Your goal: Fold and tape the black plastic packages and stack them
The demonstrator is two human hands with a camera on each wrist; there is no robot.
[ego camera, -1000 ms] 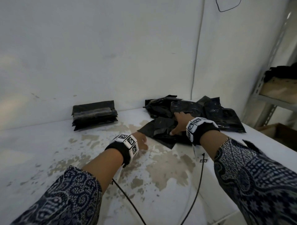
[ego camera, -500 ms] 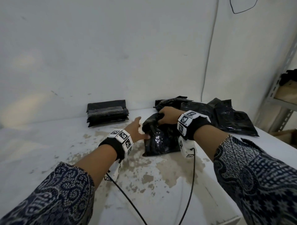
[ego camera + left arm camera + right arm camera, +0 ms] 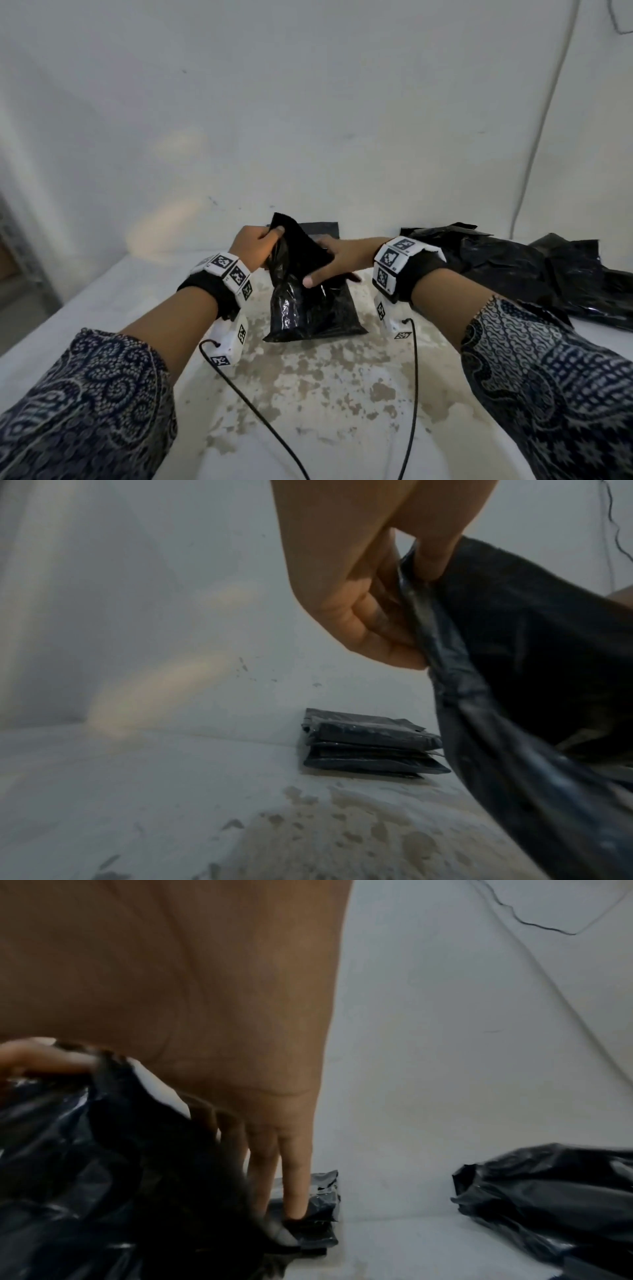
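A shiny black plastic package (image 3: 310, 308) lies on the white table (image 3: 102, 308) between my hands, its upper flap lifted. My left hand (image 3: 274, 237) pinches the flap's left edge between thumb and fingers; the left wrist view shows that pinch on the package (image 3: 514, 669) by my left hand (image 3: 409, 610). My right hand (image 3: 318, 267) holds the flap from the right, thumb in front and fingers laid along the plastic. In the right wrist view my right hand (image 3: 192, 1123) has its thumb and straight fingers on either side of the package (image 3: 85, 1150). A stack of folded packages (image 3: 369, 748) sits against the wall.
A loose pile of unfolded black packages (image 3: 520, 270) covers the table's right side, also in the right wrist view as the pile (image 3: 555, 1196). The folded stack (image 3: 320, 229) stands just behind the lifted flap. A cable (image 3: 534, 144) runs down the wall. Stained bare tabletop (image 3: 325, 394) lies in front.
The package has come left, away from the pile, to the spot in front of the stack. My left hand now grips its edge, and both hands have raised the flap.
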